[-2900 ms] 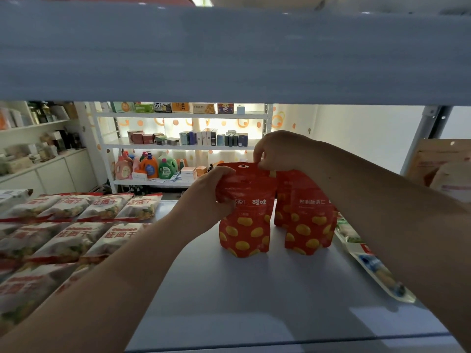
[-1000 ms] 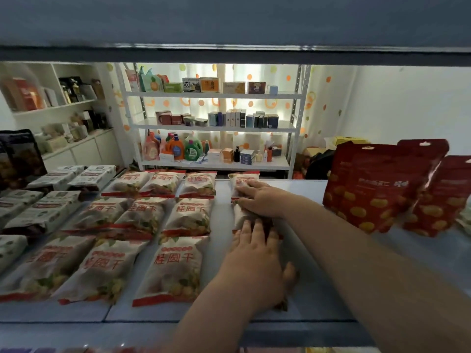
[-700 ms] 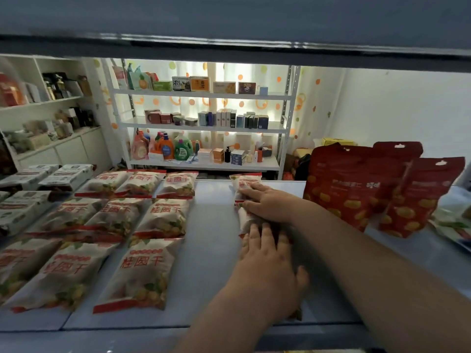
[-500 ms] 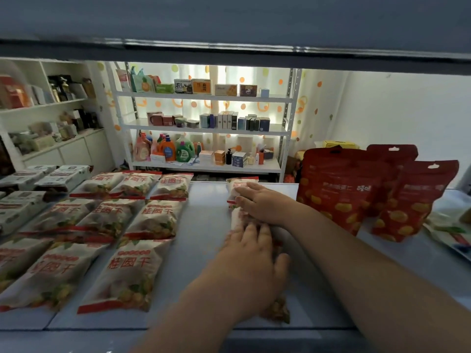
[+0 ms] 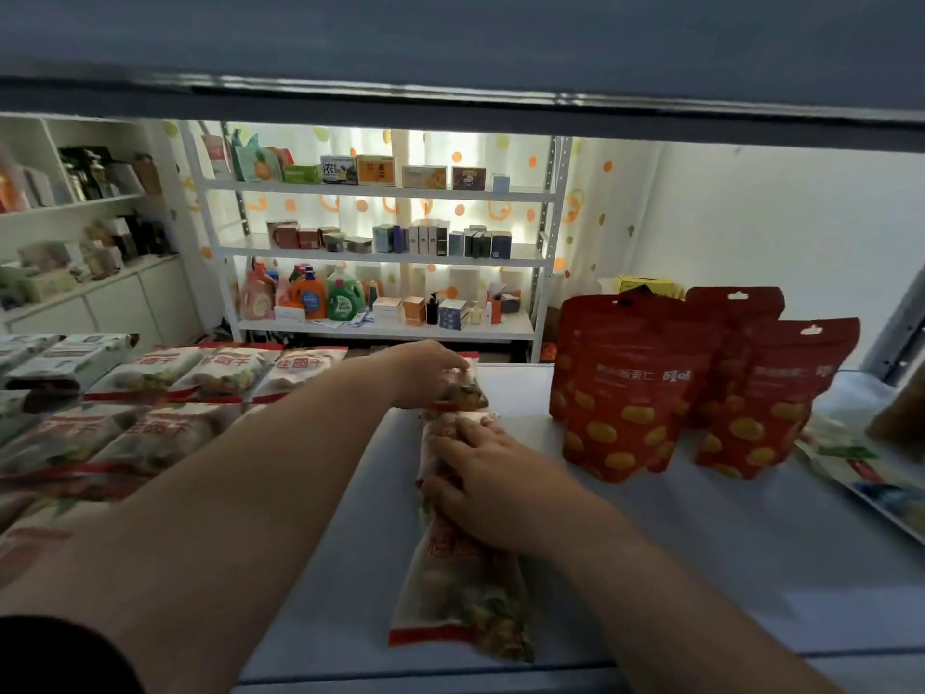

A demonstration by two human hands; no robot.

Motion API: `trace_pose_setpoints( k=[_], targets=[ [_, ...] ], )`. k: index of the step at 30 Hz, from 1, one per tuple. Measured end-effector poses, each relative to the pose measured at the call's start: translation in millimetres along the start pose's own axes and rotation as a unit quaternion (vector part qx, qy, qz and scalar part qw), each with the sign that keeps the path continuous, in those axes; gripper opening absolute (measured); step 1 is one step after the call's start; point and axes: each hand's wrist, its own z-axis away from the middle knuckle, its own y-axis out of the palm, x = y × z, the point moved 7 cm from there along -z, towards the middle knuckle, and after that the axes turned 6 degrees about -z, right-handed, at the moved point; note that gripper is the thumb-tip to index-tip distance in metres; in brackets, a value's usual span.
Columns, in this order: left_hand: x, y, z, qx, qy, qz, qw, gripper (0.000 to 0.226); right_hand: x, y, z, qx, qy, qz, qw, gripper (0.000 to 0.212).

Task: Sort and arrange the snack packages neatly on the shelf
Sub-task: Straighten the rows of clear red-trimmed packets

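Shelf: a pale grey-blue shelf [image 5: 701,568], dim under the board above it.
Middle column: three white-and-red snack packets lie flat, end to end, from the front edge toward the back: the near packet [image 5: 460,593], the middle packet [image 5: 434,445] and the far packet [image 5: 465,390].
Right hand: the right hand [image 5: 485,485] lies palm down on the middle packet and on the top end of the near packet. Its fingers are straight and its grip is wide, closed round nothing.
Left hand: the left hand [image 5: 425,368] reaches across from the left to the far packet, with its fingers bent over that packet's far end. From here I cannot tell whether the grip pinches it or only rests there.
Left rows: more packets of the same kind [image 5: 150,433] lie flat in rows left of the column, blurred.
Red pouches: red pouches [image 5: 620,393] with yellow spots stand upright right of the column, apart from it and overlapping one another.
Across the room: a white rack [image 5: 385,255] carries boxes and detergent bottles.
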Motion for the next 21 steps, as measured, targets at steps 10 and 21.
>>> trace_pose_setpoints(
  k=[10, 21],
  targets=[
    [-12, 7, -28, -0.024, 0.038, 0.007, 0.999, 0.044, -13, 0, 3, 0.009, 0.003, 0.000, 1.000, 0.065],
    [-28, -24, 21, -0.010, 0.136, 0.070, 0.988, 0.024, 9, -31, 56, -0.089, -0.052, -0.063, 0.993, 0.058]
  ],
)
